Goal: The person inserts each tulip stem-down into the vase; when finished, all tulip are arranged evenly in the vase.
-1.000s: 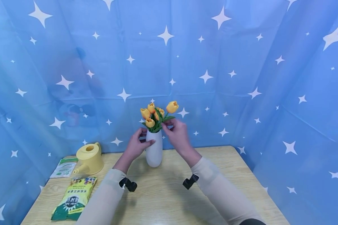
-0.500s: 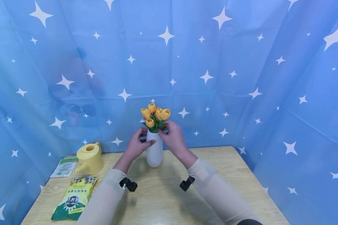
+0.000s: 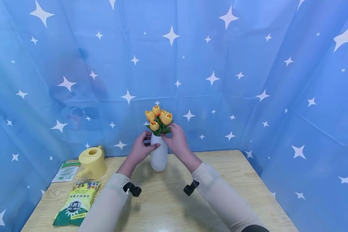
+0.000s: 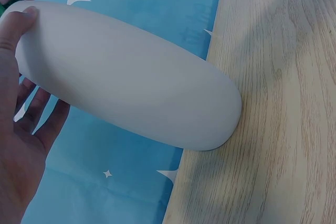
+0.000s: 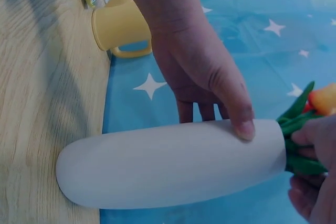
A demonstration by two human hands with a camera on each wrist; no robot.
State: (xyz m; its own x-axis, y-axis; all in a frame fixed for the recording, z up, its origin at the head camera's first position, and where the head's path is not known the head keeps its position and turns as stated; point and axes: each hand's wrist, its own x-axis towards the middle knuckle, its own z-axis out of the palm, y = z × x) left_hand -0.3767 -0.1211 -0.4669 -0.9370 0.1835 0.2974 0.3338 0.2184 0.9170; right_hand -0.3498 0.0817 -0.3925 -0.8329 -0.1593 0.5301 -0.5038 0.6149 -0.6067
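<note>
A white vase (image 3: pixel 159 158) stands upright near the table's back edge, with several yellow-orange tulips (image 3: pixel 154 125) and their green leaves (image 5: pixel 299 165) at its mouth. My left hand (image 3: pixel 140 148) grips the vase near the top, thumb on the near side and fingers round behind, as the left wrist view also shows on the vase (image 4: pixel 131 77). At the right of the mouth, my right hand (image 3: pixel 178 141) pinches a tulip by its green stem and leaves. In the right wrist view the stem's lower part is hidden inside the vase.
On the left of the wooden table (image 3: pixel 162 206) stands a yellow watering can (image 3: pixel 94 166). A green-and-white packet (image 3: pixel 66 172) lies behind it, and a yellow-green bag (image 3: pixel 76 204) in front. A blue star-patterned curtain (image 3: pixel 235 96) hangs directly behind the table.
My right hand has moved down and left, lowering the rightmost tulip until its bloom sits among the others. The left hand has stayed on the vase.
</note>
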